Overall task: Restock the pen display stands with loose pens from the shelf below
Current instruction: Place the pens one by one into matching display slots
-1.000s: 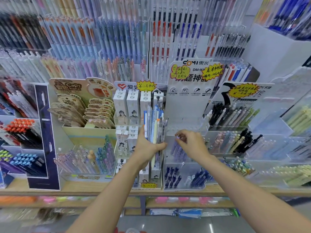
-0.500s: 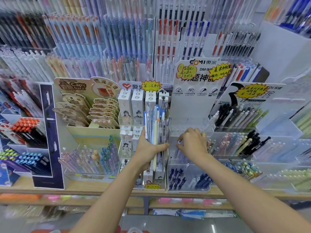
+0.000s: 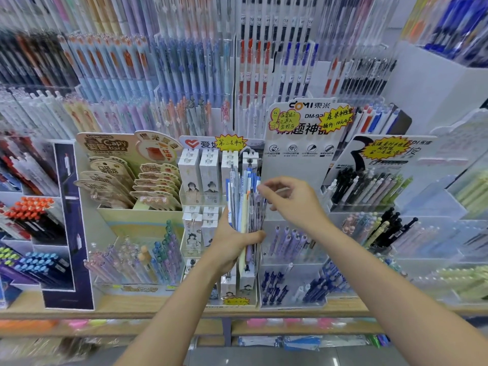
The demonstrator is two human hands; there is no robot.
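The left hand (image 3: pixel 232 241) grips a mixed bundle of loose pens (image 3: pixel 245 204) upright at frame centre, fingers curled round the lower barrels. The right hand (image 3: pixel 293 202) reaches to the bundle's upper end; its fingers (image 3: pixel 266 192) appear to pinch one pen, though blur prevents certainty. The clear tiered display stand (image 3: pixel 293 241) just right of the bundle holds purple and dark blue pens with unfilled slots. Judgement: restocking is partway, with most of the bundle undistributed.

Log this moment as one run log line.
left hand grips pen bundle | right hand fingers at bundle top, grasp unclear | clear stand partly stocked
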